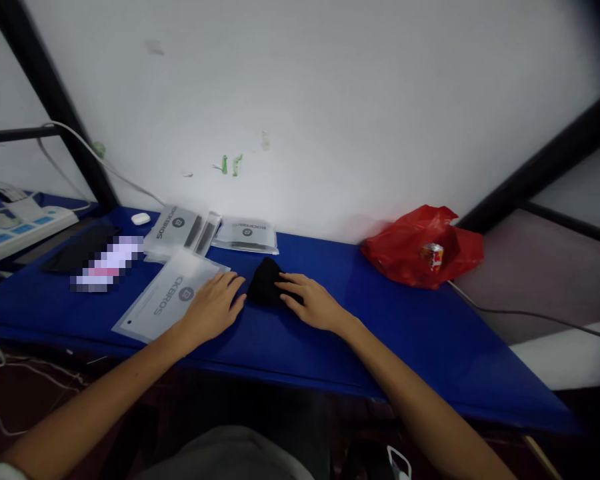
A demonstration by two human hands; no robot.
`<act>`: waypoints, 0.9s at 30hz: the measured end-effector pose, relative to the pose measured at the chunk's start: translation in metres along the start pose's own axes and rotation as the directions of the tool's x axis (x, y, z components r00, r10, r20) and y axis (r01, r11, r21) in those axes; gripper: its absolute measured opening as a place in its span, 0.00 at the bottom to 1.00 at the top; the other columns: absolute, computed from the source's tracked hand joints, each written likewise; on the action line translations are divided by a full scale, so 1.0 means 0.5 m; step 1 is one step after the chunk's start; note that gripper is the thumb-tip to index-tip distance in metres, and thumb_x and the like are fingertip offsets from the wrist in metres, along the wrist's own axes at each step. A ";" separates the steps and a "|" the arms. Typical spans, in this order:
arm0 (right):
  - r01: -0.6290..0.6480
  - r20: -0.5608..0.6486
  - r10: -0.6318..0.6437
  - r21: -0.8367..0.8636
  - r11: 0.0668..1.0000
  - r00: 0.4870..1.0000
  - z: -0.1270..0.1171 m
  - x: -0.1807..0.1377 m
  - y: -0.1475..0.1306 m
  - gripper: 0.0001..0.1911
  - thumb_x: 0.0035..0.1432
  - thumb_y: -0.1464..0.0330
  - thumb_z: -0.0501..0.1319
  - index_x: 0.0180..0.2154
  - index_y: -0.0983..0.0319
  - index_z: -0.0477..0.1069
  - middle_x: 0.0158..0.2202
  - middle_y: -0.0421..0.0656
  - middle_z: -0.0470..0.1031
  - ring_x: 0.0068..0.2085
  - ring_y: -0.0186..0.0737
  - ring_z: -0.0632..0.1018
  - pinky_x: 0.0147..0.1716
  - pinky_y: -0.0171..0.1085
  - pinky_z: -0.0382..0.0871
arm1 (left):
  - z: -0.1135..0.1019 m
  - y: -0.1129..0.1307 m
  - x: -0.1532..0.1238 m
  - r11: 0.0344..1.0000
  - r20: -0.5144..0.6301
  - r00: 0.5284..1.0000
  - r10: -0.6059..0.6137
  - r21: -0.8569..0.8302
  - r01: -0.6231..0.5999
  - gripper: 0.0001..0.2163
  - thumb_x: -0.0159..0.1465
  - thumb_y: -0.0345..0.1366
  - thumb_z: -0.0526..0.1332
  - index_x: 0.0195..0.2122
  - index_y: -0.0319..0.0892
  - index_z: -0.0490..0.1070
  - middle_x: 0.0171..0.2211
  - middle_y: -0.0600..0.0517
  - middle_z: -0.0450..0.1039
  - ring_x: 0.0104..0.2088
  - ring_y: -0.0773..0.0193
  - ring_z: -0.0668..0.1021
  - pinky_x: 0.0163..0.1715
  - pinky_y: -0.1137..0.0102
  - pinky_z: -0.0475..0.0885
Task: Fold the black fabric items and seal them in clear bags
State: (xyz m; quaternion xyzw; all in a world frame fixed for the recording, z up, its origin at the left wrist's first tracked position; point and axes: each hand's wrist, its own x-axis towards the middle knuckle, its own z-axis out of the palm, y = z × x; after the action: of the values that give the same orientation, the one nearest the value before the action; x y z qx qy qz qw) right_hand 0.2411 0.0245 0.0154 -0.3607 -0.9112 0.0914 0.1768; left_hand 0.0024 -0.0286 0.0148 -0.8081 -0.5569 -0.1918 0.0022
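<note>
A small black bundle that looks like folded cloth [265, 283] lies on the blue tabletop [290, 347] in front of me. My right hand [313, 300] rests against its right side, fingers stretched out and touching it. Just left of the bundle, my left hand [215, 307] lies with its fingers extended, over the right edge of a flat translucent plastic pouch [155, 300] with dark lettering. A narrow gap separates the left fingertips from the black bundle. Neither hand is wrapped round anything.
Behind the pouch are more lettered plastic packs [175, 230] and another filled pack [247, 233] by the wall. A crumpled red plastic bag [420, 247] sits at the right. On the left are a white case [141, 219], a dark flat item [83, 248] and a power strip [25, 233].
</note>
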 end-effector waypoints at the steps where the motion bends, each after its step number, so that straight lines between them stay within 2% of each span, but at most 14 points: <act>1: 0.000 -0.006 0.000 -0.006 1.000 1.000 -0.002 0.002 0.000 0.19 0.63 0.63 0.52 0.52 0.60 0.71 0.55 0.51 0.69 0.56 0.49 0.69 0.54 0.52 0.65 | -0.003 -0.003 -0.006 1.000 -0.005 1.000 -0.023 0.016 0.023 0.15 0.66 0.36 0.49 0.52 0.40 0.65 0.51 0.44 0.67 0.52 0.54 0.68 0.51 0.58 0.65; 4: 0.017 -0.061 -0.018 -0.021 1.000 0.998 -0.006 0.014 -0.003 0.19 0.62 0.62 0.53 0.53 0.58 0.69 0.56 0.50 0.68 0.57 0.50 0.69 0.55 0.54 0.64 | -0.015 -0.012 -0.023 0.992 -0.003 0.995 -0.098 0.073 0.098 0.14 0.66 0.35 0.48 0.50 0.40 0.66 0.48 0.43 0.68 0.49 0.54 0.69 0.46 0.59 0.67; 7: 0.053 -0.097 -0.057 -0.039 0.998 0.994 0.001 0.034 -0.008 0.24 0.62 0.59 0.53 0.58 0.58 0.62 0.61 0.51 0.61 0.61 0.51 0.63 0.58 0.57 0.57 | -0.022 -0.020 -0.039 0.974 0.000 0.983 -0.182 0.135 0.180 0.13 0.66 0.36 0.49 0.47 0.39 0.67 0.43 0.43 0.69 0.45 0.54 0.70 0.43 0.60 0.68; 10: 0.086 -0.045 -0.088 -0.057 0.995 0.995 0.021 0.055 -0.012 0.27 0.62 0.57 0.52 0.61 0.57 0.57 0.64 0.51 0.54 0.64 0.52 0.57 0.60 0.59 0.52 | -0.021 -0.030 -0.054 0.955 0.022 0.967 -0.253 0.162 0.246 0.11 0.66 0.36 0.50 0.43 0.40 0.68 0.40 0.43 0.69 0.43 0.54 0.71 0.40 0.62 0.69; 13: 0.092 0.031 -0.090 -0.078 0.993 0.995 0.038 0.072 -0.015 0.28 0.62 0.55 0.51 0.61 0.58 0.57 0.65 0.50 0.53 0.65 0.51 0.54 0.61 0.59 0.50 | -0.019 -0.037 -0.067 0.942 0.057 0.950 -0.306 0.161 0.293 0.10 0.66 0.36 0.50 0.41 0.39 0.69 0.40 0.44 0.69 0.43 0.54 0.72 0.38 0.64 0.69; 21: 0.049 0.064 -0.041 -0.116 0.992 0.997 0.050 0.087 -0.014 0.26 0.63 0.56 0.50 0.58 0.62 0.63 0.62 0.53 0.59 0.63 0.52 0.59 0.59 0.57 0.56 | -0.027 -0.042 -0.076 0.940 0.110 0.936 -0.334 0.115 0.322 0.12 0.66 0.30 0.46 0.37 0.37 0.70 0.37 0.43 0.70 0.39 0.55 0.74 0.34 0.64 0.70; 24: 0.004 0.039 0.002 -0.139 0.990 0.999 0.048 0.071 -0.002 0.26 0.62 0.56 0.50 0.57 0.63 0.64 0.62 0.53 0.60 0.63 0.53 0.60 0.58 0.56 0.58 | -0.026 -0.027 -0.072 0.942 0.144 0.934 -0.327 0.132 0.309 0.13 0.65 0.26 0.46 0.37 0.36 0.70 0.36 0.42 0.70 0.38 0.53 0.75 0.31 0.64 0.70; 27: -0.049 0.007 0.051 -0.165 0.985 0.999 0.039 0.042 0.012 0.26 0.62 0.57 0.50 0.57 0.64 0.64 0.61 0.54 0.60 0.62 0.53 0.61 0.58 0.55 0.58 | -0.015 0.002 -0.063 0.964 0.191 0.947 -0.259 0.118 0.240 0.14 0.63 0.22 0.46 0.37 0.36 0.70 0.35 0.42 0.71 0.37 0.54 0.75 0.30 0.64 0.69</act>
State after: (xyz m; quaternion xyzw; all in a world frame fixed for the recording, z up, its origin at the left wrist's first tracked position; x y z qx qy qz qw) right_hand 0.2230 0.0422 0.0010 -0.3963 -0.9073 0.0222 0.1387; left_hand -0.0087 -0.0591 0.0121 -0.7457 -0.6602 -0.0800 -0.0417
